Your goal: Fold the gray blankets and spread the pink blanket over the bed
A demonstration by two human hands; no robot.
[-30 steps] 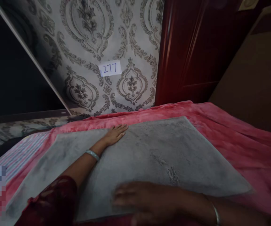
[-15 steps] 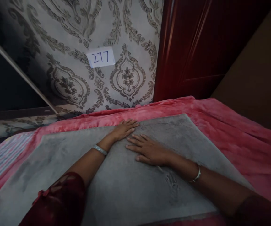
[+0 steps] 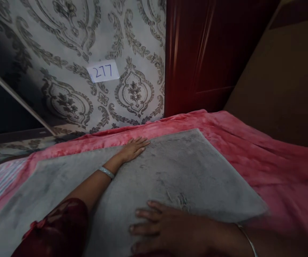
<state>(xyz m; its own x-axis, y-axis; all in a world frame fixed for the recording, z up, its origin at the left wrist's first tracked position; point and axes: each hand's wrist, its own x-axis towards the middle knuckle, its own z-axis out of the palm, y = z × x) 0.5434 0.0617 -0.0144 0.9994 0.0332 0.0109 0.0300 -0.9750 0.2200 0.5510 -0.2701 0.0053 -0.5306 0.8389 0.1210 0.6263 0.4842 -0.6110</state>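
1. A grey cloth (image 3: 127, 200) is spread out on a pink blanket (image 3: 284, 189), by which it is bordered along the far and right sides.
2. The left hand (image 3: 134, 149) is laid palm down at the far edge of the cloth; its fingers are stretched out, slightly parted and pointed to the right, and nothing is gripped by them.
3. The far edge of the cloth is covered by the left fingers, with pink blanket seen just beyond them.
4. The right hand (image 3: 167, 228) is held palm down over the near part of the cloth, with its fingers extended, spread and pointed to the left; nothing is seen to be grasped.
5. Grey cloth is seen between and around the right fingers, but whether it is pressed by them cannot be told.
6. A rumpled patch (image 3: 180, 200) is formed in the cloth just beyond the right hand.
7. A bangle is worn on each wrist, and the left upper arm is covered by a dark red sleeve (image 3: 62, 226).
8. Striped fabric (image 3: 2, 182) is seen at the left, beside the blanket.
9. A paper marked "277" (image 3: 102, 71) is fixed to the patterned wall (image 3: 104, 43), beside which a dark red panel (image 3: 196, 53) is seen.
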